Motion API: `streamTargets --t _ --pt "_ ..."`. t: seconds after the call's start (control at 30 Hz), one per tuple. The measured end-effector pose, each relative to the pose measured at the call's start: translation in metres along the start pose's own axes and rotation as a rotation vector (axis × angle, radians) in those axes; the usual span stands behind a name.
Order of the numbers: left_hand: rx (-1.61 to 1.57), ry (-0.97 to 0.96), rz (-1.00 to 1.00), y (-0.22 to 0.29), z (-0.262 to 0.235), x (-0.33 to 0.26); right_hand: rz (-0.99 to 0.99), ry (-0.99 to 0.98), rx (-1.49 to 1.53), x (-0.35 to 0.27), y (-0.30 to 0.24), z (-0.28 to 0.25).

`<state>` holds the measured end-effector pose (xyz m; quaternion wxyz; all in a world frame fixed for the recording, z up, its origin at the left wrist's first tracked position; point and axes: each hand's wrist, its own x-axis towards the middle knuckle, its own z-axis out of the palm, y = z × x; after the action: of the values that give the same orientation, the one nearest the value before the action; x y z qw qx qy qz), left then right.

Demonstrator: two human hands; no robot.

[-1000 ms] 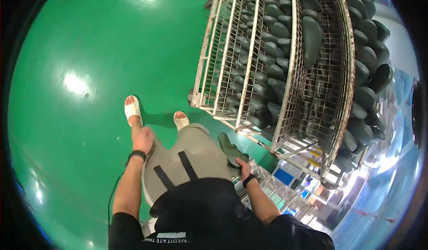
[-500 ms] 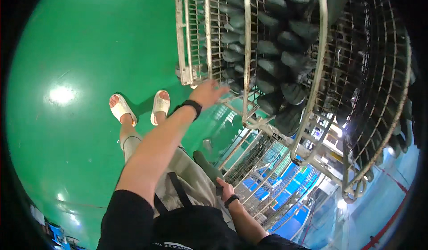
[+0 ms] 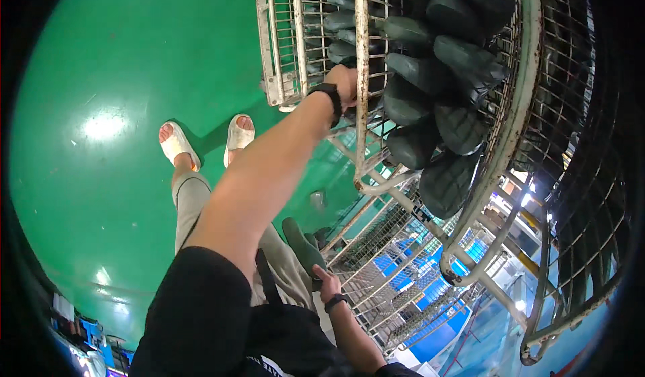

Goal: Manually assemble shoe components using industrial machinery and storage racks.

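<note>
My left hand (image 3: 343,83) reaches into the wire rack (image 3: 361,27), among dark shoe-shaped pieces (image 3: 406,100) stacked with their rounded ends outward. A rusty upright bar hides its fingers, so I cannot tell whether they grip a piece. Down by my right thigh, my right hand (image 3: 327,283) is closed on a dark green sole-shaped piece (image 3: 300,242), its thumb lying along the lower end. The rounded far end of that piece points up and away from me.
Another curved wire rack (image 3: 571,310) loaded with dark pieces stands to the right. Lower wire cages (image 3: 376,256) with blue panels lie beyond my right hand. My feet in cream slides (image 3: 180,143) stand on the glossy green floor (image 3: 134,61).
My left hand has moved up and right, from outside the rack to behind its bar. The rack pieces look nearer. My right hand keeps its hold, shifted slightly left.
</note>
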<state>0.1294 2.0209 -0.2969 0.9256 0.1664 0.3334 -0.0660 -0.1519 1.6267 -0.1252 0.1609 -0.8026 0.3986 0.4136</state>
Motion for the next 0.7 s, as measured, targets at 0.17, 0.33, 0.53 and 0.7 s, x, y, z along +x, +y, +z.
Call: streamTargets --t 0.17,0.33,0.53,0.7 --pt "-0.047 0.090 0.033 0.010 -0.080 -0.090 -0.044 -0.033 -0.047 0.009 -0.010 0.000" --pt "-0.226 -0.033 0.058 0.004 -0.168 -0.183 -0.083 -0.047 -0.033 0.038 -0.017 0.005" --pt "-0.252 0.015 0.106 -0.001 -0.225 -0.234 -0.418 -0.141 -0.499 0.008 -0.078 0.023" --pt "-0.233 -0.061 0.128 0.003 -0.230 -0.249 -0.560 -0.141 -0.612 0.008 -0.092 0.040"
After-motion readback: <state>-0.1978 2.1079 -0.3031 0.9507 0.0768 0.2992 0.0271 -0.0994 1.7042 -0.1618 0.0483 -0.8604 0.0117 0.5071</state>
